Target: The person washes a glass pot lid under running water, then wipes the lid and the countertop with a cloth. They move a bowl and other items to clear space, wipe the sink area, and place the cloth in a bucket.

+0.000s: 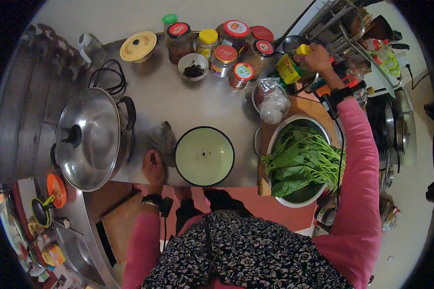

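My right hand (316, 59) reaches to the far right of the counter and grips a bottle with a yellow cap and yellow label (288, 69) near its top. Close to the counter's front edge is my left hand (153, 168), its fingers curled. A dark patch shows at those fingers; whether it is a held thing or shadow is unclear. Just beyond it lies a dark, thin plastic bag (161, 136). Right of that hand stands a pale green dark-rimmed basin (204, 159) with a few dark specks at its bottom.
A metal pot of leafy greens (298, 155) rests on a wooden board (264, 186) at right, behind it a bowl with plastic bags (273, 108). Several lidded jars (224, 59) and a bowl of dark bits (193, 68) stand at the back. A lidded pan (90, 139) is left.
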Available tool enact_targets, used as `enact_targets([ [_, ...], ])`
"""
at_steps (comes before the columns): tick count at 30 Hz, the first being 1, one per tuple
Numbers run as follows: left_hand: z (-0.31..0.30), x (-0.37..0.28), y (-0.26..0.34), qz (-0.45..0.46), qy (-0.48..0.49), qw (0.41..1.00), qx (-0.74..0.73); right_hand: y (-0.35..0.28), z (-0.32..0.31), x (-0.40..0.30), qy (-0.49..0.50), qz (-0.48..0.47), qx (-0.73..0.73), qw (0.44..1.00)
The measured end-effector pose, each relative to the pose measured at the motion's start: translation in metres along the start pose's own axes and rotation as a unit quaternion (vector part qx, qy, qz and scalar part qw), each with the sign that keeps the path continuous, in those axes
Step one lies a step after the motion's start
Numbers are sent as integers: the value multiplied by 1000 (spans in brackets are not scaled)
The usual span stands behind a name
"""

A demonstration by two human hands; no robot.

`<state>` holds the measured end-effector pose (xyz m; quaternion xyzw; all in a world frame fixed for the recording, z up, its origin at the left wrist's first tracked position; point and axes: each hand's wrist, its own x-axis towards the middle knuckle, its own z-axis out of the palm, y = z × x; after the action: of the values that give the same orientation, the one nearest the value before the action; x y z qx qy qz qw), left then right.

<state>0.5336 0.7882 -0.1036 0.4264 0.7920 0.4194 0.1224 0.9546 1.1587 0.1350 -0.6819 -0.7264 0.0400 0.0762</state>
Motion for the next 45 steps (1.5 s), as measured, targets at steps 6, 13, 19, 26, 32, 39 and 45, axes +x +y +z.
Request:
enact_targets([
  [6, -1, -1, 2, -16, -21, 999, 27, 0, 12, 17, 57, -19, 29, 998],
  [13, 2, -2, 1, 27, 17, 996, 81, 4, 36, 43, 132, -72, -33, 988],
  [19, 0, 3, 5, 44, 25, 997, 50, 10, 29, 62, 47, -89, -40, 994],
  [26, -18, 10, 20, -67, -46, 996, -33, -75, -24, -119, -70, -200, 324, 922],
  [32, -4, 22, 37, 161, -64, 980, 95, -121, 33, -318, -330, -89, 391, 855],
  [39, 20, 29, 9, 300, -197, 930, 76, -129, 127, -389, -344, 217, 523, 749],
  [45, 94, 148, 28, 257, -151, 952, 73, -138, 156, -373, -287, 189, 589, 732],
])
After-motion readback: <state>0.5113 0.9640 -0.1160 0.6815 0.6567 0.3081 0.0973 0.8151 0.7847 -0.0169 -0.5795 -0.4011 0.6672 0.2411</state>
